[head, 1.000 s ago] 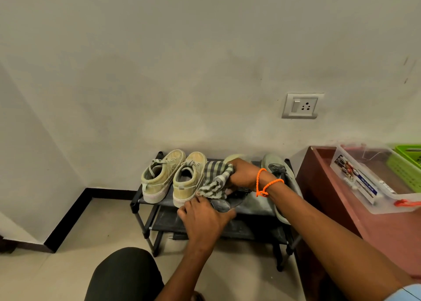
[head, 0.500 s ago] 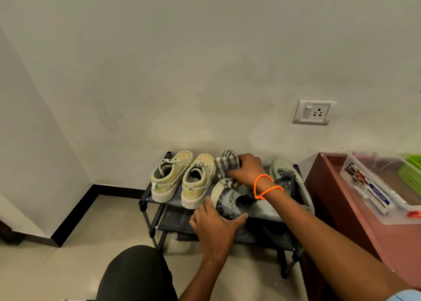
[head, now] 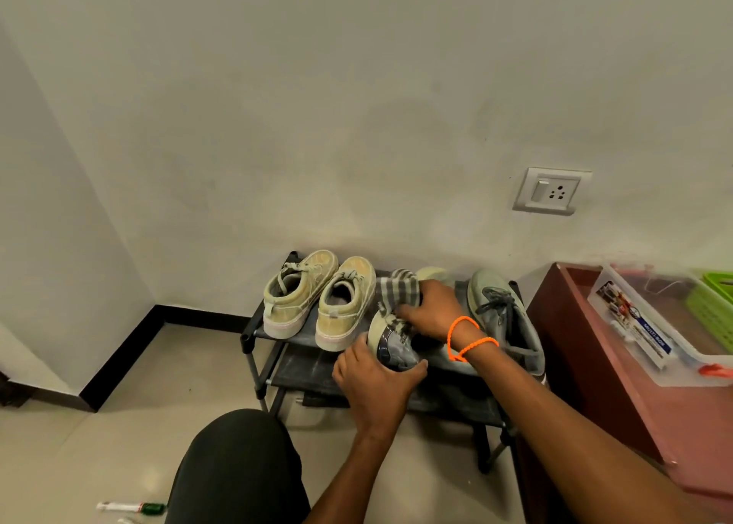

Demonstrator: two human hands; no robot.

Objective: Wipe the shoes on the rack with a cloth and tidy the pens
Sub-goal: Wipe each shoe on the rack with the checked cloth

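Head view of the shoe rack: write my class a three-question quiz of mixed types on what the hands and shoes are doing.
1. True or false: the right hand grips the striped cloth.
2. Multiple choice: the left hand holds (A) the grey shoe's heel, (B) a pen, (C) the rack's leg.
3. Fill in: the pair of tan shoes stands on the rack's ____ shelf.

Key: 1 true; 2 A; 3 top.
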